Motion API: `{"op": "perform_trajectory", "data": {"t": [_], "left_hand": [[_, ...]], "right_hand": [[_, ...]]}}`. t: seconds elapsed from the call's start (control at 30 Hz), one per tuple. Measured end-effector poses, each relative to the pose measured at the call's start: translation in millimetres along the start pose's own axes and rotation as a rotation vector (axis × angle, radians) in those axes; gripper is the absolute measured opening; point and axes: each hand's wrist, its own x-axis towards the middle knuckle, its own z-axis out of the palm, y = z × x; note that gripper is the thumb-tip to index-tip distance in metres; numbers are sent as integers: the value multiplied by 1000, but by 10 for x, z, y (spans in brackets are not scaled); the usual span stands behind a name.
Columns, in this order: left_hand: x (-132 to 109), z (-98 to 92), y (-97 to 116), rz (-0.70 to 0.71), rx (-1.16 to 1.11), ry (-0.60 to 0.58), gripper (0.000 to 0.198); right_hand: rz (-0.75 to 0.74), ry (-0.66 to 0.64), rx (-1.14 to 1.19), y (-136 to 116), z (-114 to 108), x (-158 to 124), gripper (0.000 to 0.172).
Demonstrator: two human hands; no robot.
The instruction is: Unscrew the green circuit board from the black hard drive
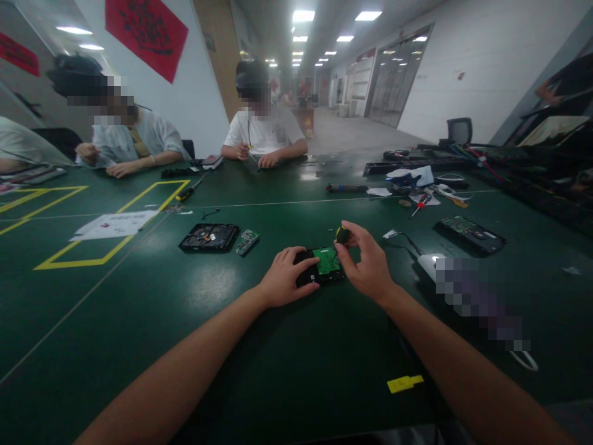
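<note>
A black hard drive (330, 276) with a green circuit board (328, 261) facing up lies on the green table in front of me. My left hand (288, 277) grips its left end, fingers along the top edge and across the board, thumb at the near edge. Between thumb and fingers, my right hand (365, 258) holds a screwdriver (342, 235) with a black and yellow handle upright over the board's right side. Its tip is too small to make out. To the left are an opened drive casing (209, 237) and a loose circuit board (248, 242).
Another hard drive (470, 235) and a cabled, partly blurred device (477, 296) lie to the right. Farther back are a red screwdriver (420, 204), a black-yellow screwdriver (186, 193) and a paper sheet (113, 225). Co-workers sit across the table (231, 334).
</note>
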Motion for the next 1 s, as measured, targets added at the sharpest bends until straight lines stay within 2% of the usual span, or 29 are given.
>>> {"op": "perform_trajectory", "data": {"t": [0.27, 0.43, 0.67, 1.0], "left_hand": [[4, -2, -1, 0, -2, -7, 68], [3, -8, 7, -5, -11, -1, 67], [8, 1, 3, -4, 1, -3, 68], [3, -1, -1, 2, 2, -3, 67]], "right_hand": [[-8, 47, -40, 39, -7, 9, 53], [-8, 17, -20, 29, -6, 5, 53], [59, -42, 57, 62, 25, -10, 60], [-20, 52, -13, 35, -13, 17, 55]]}}
